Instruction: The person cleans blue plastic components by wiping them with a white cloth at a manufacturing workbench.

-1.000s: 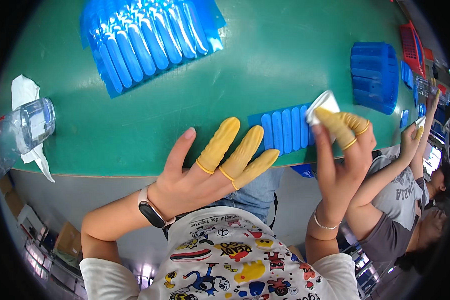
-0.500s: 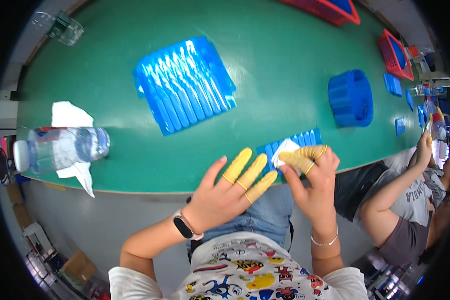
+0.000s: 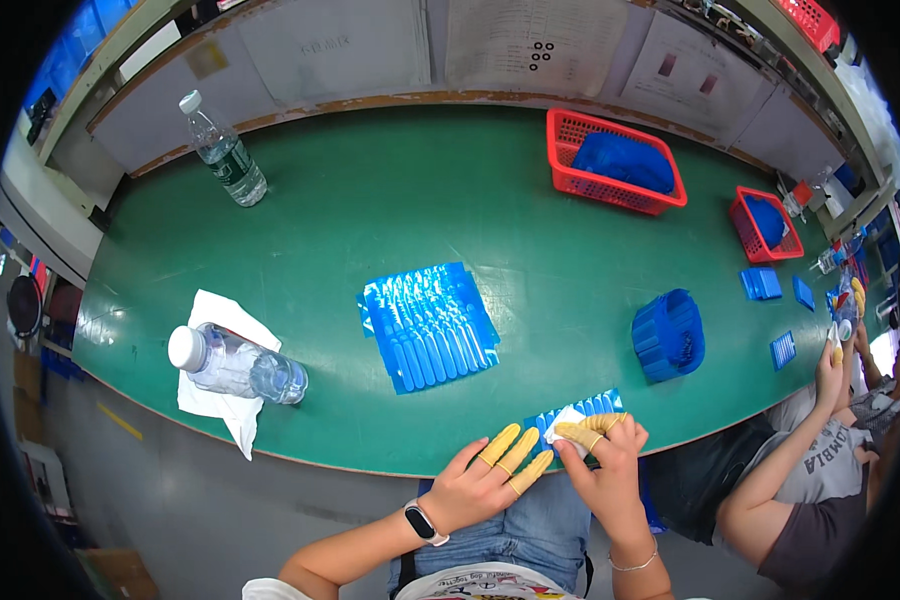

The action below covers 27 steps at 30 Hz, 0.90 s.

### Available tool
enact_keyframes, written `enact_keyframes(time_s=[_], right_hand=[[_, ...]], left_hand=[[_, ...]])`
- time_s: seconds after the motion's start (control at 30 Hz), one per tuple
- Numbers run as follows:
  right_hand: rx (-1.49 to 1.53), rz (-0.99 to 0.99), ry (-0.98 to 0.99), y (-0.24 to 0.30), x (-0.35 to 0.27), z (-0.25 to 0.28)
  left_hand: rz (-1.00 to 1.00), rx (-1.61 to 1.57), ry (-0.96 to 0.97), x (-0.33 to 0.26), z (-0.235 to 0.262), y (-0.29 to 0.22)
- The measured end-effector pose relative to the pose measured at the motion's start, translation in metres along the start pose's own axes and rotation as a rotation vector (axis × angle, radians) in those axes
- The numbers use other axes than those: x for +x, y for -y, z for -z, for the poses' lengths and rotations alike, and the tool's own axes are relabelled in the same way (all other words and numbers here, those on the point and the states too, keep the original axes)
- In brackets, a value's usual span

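Observation:
At the table's near edge lies a small blue ribbed plastic strip (image 3: 595,403). My right hand (image 3: 607,462), with yellow finger cots on some fingers, pinches a folded white tissue (image 3: 564,424) against the strip's face. My left hand (image 3: 482,478) is open, its fingers spread; three wear yellow cots, and their tips reach the strip's left end. Beyond my hands a larger blue ribbed sheet (image 3: 430,335) in shiny film lies flat. To the right of it stands a blue scalloped tub (image 3: 667,335) with small dark bits inside.
On the green table (image 3: 320,230), a clear bottle (image 3: 250,365) lies on white paper (image 3: 225,405) at left; another bottle (image 3: 228,160) stands behind. Red baskets (image 3: 620,195) (image 3: 775,243) holding blue things sit back right, near small blue pieces (image 3: 760,284). A co-worker (image 3: 790,480) sits at right.
The view has tilted up, bringing the table's back wall and both baskets into fuller sight. My right hand keeps the tissue on the strip; my left hand stays beside it.

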State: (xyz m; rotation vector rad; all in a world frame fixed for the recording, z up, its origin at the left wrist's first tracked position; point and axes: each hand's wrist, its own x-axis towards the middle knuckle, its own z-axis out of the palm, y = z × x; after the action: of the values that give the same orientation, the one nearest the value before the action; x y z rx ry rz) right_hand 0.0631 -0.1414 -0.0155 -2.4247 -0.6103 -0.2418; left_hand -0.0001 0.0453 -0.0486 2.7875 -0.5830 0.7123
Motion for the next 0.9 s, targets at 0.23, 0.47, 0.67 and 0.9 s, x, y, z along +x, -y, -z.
enact_keyframes(time_s=[0.23, 0.47, 0.67, 0.9], right_hand=[[-0.041, 0.038, -0.042, 0.001, 0.002, -0.006], [-0.028, 0.043, -0.031, 0.006, -0.003, -0.002], [-0.04, 0.07, -0.018, 0.012, -0.002, -0.004], [-0.144, 0.015, -0.02, -0.007, 0.024, 0.004]], left_hand=[[0.011, 0.005, -0.027, 0.0, -0.001, 0.003], [0.021, 0.003, -0.052, -0.006, 0.001, -0.004], [-0.012, 0.002, -0.038, -0.002, -0.004, -0.003], [0.033, 0.024, -0.068, 0.004, -0.008, 0.002]])
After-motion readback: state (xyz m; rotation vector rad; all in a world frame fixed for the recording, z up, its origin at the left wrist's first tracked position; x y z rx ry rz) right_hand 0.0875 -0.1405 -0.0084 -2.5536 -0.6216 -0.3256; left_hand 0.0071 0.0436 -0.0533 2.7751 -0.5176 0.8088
